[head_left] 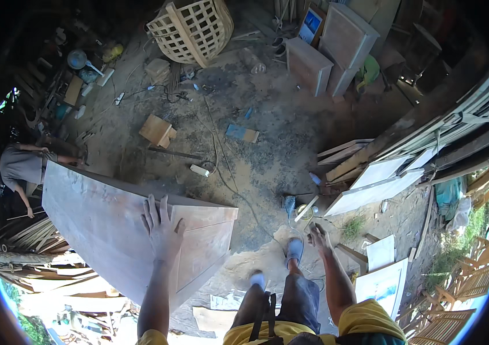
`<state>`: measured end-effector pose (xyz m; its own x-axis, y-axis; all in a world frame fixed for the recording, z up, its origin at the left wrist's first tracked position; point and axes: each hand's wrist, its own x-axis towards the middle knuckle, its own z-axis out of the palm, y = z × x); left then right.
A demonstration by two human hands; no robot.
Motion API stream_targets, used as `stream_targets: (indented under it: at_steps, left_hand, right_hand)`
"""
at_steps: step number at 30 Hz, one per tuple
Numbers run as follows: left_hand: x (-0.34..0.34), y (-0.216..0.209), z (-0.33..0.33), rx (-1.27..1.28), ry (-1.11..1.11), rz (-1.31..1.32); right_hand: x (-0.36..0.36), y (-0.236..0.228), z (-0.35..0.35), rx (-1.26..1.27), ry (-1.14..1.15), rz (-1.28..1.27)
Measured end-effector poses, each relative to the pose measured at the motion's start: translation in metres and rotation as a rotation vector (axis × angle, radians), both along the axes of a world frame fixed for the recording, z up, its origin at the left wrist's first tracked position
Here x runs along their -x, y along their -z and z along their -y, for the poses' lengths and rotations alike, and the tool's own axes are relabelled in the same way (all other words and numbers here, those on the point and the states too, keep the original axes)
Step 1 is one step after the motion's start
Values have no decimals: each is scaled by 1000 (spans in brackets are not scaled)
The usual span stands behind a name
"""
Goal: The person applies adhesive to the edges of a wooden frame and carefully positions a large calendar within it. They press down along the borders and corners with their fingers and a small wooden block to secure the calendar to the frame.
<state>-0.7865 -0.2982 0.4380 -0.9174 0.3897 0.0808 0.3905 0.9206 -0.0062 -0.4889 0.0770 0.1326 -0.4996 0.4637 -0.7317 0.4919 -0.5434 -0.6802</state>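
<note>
A large wooden cabinet [98, 215] with a pale, dusty top and a panelled side stands to my left. My left hand [161, 224] lies flat on its top near the edge, fingers spread, holding nothing. Out to my right and apart from the cabinet, my right hand [318, 234] hangs with its fingers curled together. What is in those fingers, if anything, is too small to tell. Just beyond it a round tin [304, 214] sits on the ground with a flat pale stick [306, 208] across it. Next to the tin is a dark blue container [289, 202].
Another person [20, 164] bends down beyond the cabinet at far left. Cords [216, 144], a wooden block [158, 131] and a white power strip [199, 170] lie on the dirt floor. Pale boards [371, 184] lean at right; a woven basket [191, 31] and wooden boxes [309, 66] stand behind.
</note>
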Motion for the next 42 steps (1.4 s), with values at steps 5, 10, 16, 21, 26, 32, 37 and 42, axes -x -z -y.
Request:
stream_targets:
  at_steps: [5,10,16,21,26,32,37,42]
  left_hand:
    - [1,15,11,-117,21,-33]
    - [8,11,1,-93,4,-15]
    - [18,27,8,32,135,-68]
    - [0,61,-4,101,377,-207]
    - [-146,82,-35,-201,487,-265]
    - [-444,195,-24,160,726,901]
    - [-567,198,-28,63,735,1176]
    - [-504,147,-24,545,881,1113]
  right_hand:
    - [-219,-32,74,-101,361,60]
    - [-435,-30,211,-71,468,376]
    - [-591,-30,398,-29,766,662]
    - [-609,-53,431,-115,831,709]
    - [-649,-12,441,-311,766,789]
    - [-704,10,408,-2,493,614]
    - [-782,-7,361,-141,855,315]
    - [-802,-57,332,-98,454,241]
